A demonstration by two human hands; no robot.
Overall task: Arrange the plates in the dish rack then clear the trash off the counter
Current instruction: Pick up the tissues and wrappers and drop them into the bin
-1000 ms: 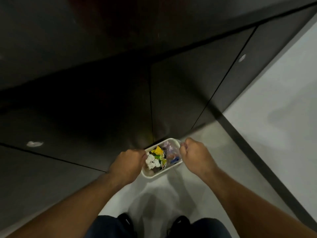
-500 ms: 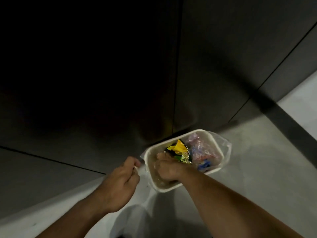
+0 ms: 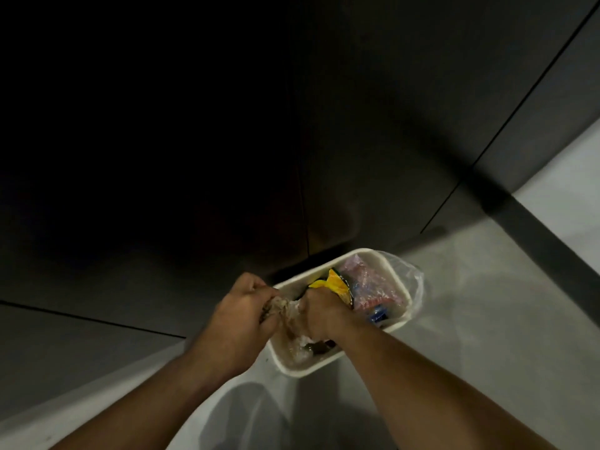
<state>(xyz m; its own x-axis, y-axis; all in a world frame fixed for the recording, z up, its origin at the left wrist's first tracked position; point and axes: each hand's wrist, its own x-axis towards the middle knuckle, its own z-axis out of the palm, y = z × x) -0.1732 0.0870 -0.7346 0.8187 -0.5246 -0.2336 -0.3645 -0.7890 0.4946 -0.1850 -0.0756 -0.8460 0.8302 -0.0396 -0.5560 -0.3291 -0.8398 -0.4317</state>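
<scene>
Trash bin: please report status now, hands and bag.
Left hand and right hand both shut on clear bag liner. White bin full of wrappers. Nothing in the way.

Likely home kitchen, floor level. Dark flat-front cabinet doors (image 3: 406, 125) with thin seams, no visible handles. Pale smooth floor (image 3: 487, 319). Small white waste bin (image 3: 394, 329) with clear liner (image 3: 412, 284), holding snack wrappers (image 3: 337, 284), stands against cabinet base.

Bin (image 3: 397, 326): smooth white plastic; liner (image 3: 414, 287) at 3 o'clock: clear glossy film. Cabinet fronts (image 3: 389, 108): dark, matt. Floor (image 3: 487, 319): pale, smooth.
</scene>
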